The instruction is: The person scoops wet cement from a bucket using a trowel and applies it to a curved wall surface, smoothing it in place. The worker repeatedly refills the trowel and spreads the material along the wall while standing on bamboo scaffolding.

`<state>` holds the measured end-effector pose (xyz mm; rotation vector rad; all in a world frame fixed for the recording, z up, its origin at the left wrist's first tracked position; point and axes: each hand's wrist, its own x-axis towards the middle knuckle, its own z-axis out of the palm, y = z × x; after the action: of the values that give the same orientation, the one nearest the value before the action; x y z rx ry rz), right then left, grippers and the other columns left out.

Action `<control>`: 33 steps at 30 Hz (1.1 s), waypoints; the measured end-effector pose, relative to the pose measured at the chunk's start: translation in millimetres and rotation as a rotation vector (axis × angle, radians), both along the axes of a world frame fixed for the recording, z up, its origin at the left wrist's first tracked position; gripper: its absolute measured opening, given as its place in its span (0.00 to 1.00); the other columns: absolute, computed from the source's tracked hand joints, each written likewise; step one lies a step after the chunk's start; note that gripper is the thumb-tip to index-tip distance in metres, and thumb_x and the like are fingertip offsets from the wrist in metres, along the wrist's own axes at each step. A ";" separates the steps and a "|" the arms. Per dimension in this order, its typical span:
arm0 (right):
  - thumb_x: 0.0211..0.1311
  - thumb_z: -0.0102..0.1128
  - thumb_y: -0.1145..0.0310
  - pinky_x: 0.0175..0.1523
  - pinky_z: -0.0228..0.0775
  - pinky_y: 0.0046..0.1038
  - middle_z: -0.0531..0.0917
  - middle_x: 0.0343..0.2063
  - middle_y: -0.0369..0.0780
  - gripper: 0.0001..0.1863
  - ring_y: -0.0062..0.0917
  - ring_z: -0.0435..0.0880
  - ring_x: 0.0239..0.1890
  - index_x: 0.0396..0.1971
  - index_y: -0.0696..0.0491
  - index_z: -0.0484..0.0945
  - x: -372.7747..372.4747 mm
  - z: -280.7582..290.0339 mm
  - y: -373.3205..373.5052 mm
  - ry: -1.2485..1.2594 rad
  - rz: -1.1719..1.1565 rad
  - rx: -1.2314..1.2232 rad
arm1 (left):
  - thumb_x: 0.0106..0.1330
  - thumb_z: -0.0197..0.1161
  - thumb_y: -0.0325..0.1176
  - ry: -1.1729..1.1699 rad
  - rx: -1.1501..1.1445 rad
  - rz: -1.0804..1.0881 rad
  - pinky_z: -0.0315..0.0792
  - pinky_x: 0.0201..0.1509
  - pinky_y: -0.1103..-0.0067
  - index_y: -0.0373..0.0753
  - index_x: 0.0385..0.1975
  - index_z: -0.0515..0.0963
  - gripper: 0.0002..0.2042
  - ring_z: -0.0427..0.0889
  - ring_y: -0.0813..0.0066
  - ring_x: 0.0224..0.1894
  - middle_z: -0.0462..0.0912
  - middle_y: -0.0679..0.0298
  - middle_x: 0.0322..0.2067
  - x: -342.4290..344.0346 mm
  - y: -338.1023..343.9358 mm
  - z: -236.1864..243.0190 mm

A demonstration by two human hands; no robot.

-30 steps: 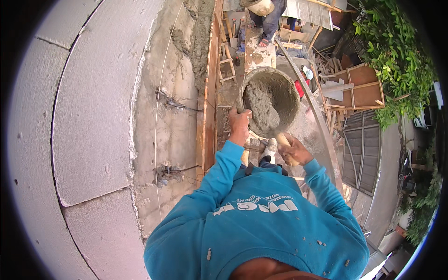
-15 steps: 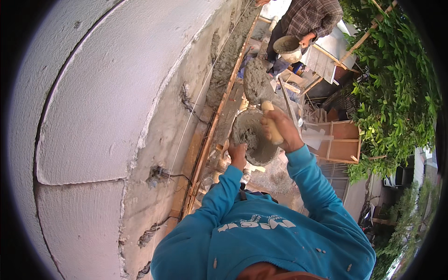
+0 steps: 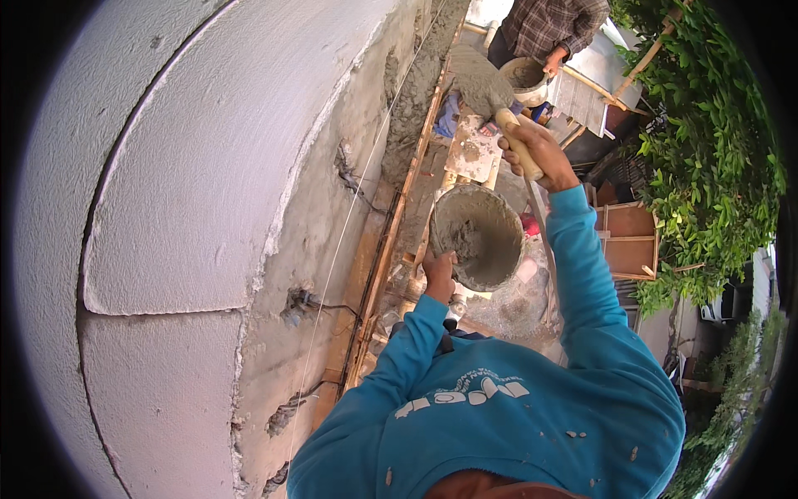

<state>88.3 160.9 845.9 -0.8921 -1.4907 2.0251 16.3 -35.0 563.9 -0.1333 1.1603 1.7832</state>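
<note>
My left hand (image 3: 439, 270) is closed on the near left rim of a round bucket (image 3: 503, 258), with a little grey wet mortar (image 3: 465, 239) at its bottom. Higher and to the right, my right hand (image 3: 539, 154) grips the pale wooden handle of a trowel (image 3: 482, 83). Its blade points away to the upper left and is coated in grey mortar. The blade is near the far end of the wall's fresh mortar strip (image 3: 413, 108), apart from it in the picture. Most of my left fingers are hidden behind the bucket rim.
At left rises a wall with grey plaster (image 3: 287, 241) and pale panels (image 3: 183, 191). A wooden batten (image 3: 407, 183) and a taut string (image 3: 349, 204) run along it. Beyond, a co-worker in a checked shirt (image 3: 553, 25) holds another bucket (image 3: 525, 79). Leafy branches (image 3: 706, 158) hang at right.
My right hand has lifted the trowel from over the bucket, away and to the right; its blade now points to the upper left. The bucket has shifted slightly right with my left hand.
</note>
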 end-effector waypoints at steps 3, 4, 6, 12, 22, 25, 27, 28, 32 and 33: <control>0.64 0.57 0.63 0.23 0.69 0.18 0.76 0.30 0.35 0.28 0.14 0.75 0.24 0.62 0.57 0.65 105.9 23.7 -45.9 -0.134 0.096 0.062 | 0.52 0.60 0.17 0.077 0.043 -0.014 0.67 0.29 0.77 0.35 0.51 0.69 0.23 0.73 0.73 0.26 0.76 0.62 0.30 -5.2 13.8 0.6; 0.62 0.59 0.64 0.25 0.70 0.18 0.77 0.31 0.35 0.32 0.14 0.76 0.25 0.65 0.56 0.64 131.5 24.3 -56.1 -0.195 0.136 0.107 | 0.52 0.60 0.17 0.101 0.008 -0.035 0.67 0.29 0.77 0.36 0.51 0.69 0.23 0.73 0.73 0.27 0.76 0.63 0.30 -9.1 17.8 1.7; 0.61 0.60 0.65 0.32 0.72 0.22 0.78 0.33 0.37 0.32 0.19 0.77 0.28 0.64 0.57 0.64 163.5 26.5 -73.0 -0.447 0.244 0.208 | 0.52 0.60 0.17 0.087 -0.050 -0.065 0.66 0.29 0.76 0.36 0.51 0.69 0.23 0.72 0.73 0.26 0.76 0.63 0.29 -12.7 22.8 16.9; 0.54 0.58 0.73 0.38 0.75 0.44 0.81 0.41 0.54 0.27 0.46 0.83 0.35 0.57 0.56 0.69 164.2 -102.0 -100.3 -1.090 0.208 1.040 | 0.54 0.60 0.19 0.168 -0.053 -0.243 0.67 0.31 0.75 0.35 0.49 0.70 0.20 0.73 0.73 0.27 0.76 0.65 0.28 2.1 35.4 87.1; 0.49 0.59 0.73 0.32 0.74 0.43 0.81 0.28 0.49 0.28 0.43 0.84 0.32 0.54 0.57 0.71 156.1 -83.4 -119.8 -1.134 0.114 1.154 | 0.55 0.59 0.17 0.416 -0.004 -0.181 0.70 0.37 0.77 0.30 0.47 0.73 0.17 0.75 0.74 0.33 0.79 0.63 0.35 -9.8 42.9 95.4; 0.52 0.58 0.72 0.32 0.75 0.39 0.81 0.27 0.48 0.19 0.40 0.84 0.32 0.46 0.59 0.75 116.3 -67.8 -111.2 -1.190 0.014 1.207 | 0.56 0.58 0.17 0.466 0.025 -0.342 0.72 0.40 0.77 0.30 0.52 0.71 0.21 0.77 0.72 0.38 0.79 0.62 0.40 -18.1 47.2 108.9; 0.53 0.57 0.72 0.32 0.75 0.37 0.81 0.27 0.47 0.15 0.39 0.85 0.31 0.42 0.60 0.76 88.2 -73.4 -121.1 -1.176 -0.019 1.262 | 0.56 0.58 0.16 0.530 0.060 -0.421 0.71 0.39 0.78 0.30 0.54 0.70 0.23 0.77 0.73 0.37 0.78 0.62 0.41 -16.8 54.0 112.9; 0.53 0.57 0.72 0.33 0.76 0.37 0.81 0.27 0.46 0.14 0.38 0.85 0.31 0.40 0.60 0.76 84.6 -75.7 -132.7 -1.169 0.039 1.271 | 0.56 0.58 0.16 0.567 0.055 -0.451 0.71 0.39 0.78 0.30 0.54 0.70 0.23 0.77 0.73 0.37 0.78 0.62 0.41 -19.5 57.2 112.2; 0.53 0.57 0.73 0.33 0.76 0.35 0.82 0.27 0.46 0.12 0.37 0.85 0.31 0.38 0.60 0.77 104.5 -81.1 -145.6 -1.112 0.238 1.267 | 0.55 0.59 0.15 0.551 0.051 -0.429 0.70 0.35 0.79 0.30 0.55 0.69 0.24 0.75 0.75 0.33 0.78 0.63 0.37 -42.1 64.9 91.4; 0.53 0.57 0.73 0.33 0.76 0.35 0.82 0.26 0.46 0.12 0.37 0.85 0.31 0.39 0.60 0.77 118.4 -78.0 -136.8 -1.097 0.276 1.255 | 0.55 0.60 0.15 0.505 0.055 -0.390 0.69 0.33 0.79 0.29 0.55 0.69 0.25 0.74 0.76 0.31 0.78 0.64 0.36 -44.9 65.8 87.0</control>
<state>206.7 24.1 767.9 -1.1989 -2.9357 0.1881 -28.6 30.7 650.9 0.5706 1.3724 1.5320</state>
